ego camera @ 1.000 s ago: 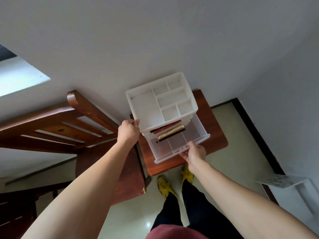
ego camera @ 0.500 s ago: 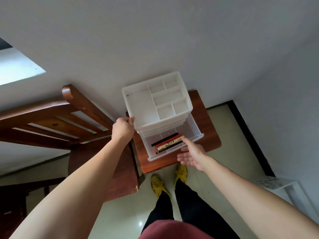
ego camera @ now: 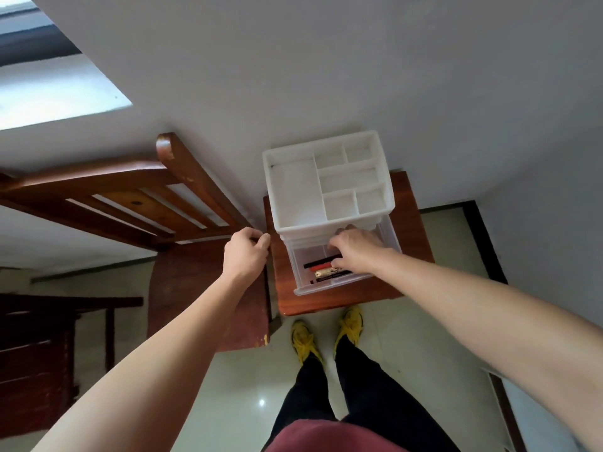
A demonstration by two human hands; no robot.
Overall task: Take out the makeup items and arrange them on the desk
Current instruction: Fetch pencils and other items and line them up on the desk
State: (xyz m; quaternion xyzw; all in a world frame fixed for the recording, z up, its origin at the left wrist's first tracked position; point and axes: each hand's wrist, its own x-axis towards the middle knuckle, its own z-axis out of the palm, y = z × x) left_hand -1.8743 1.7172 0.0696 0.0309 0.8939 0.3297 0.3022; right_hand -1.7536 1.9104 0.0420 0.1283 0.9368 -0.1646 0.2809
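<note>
Head view: the white organizer (ego camera: 326, 181) stands at the back edge of a small wooden table (ego camera: 414, 243), against a white wall. Its clear drawer (ego camera: 329, 287) is pulled out near the front edge, with a strip of tabletop free at the front and right. A wooden chair (ego camera: 195, 203) crowds the table's left edge. The left hand (ego camera: 244, 256) is just beside the organizer's left corner, fingers curled; whether they grip anything cannot be told. The right hand (ego camera: 354, 247) reaches into the drawer, fingers and thumb curled round the makeup items (ego camera: 321, 270): black, red and gold sticks lying side by side. The floor is pale tile.
</note>
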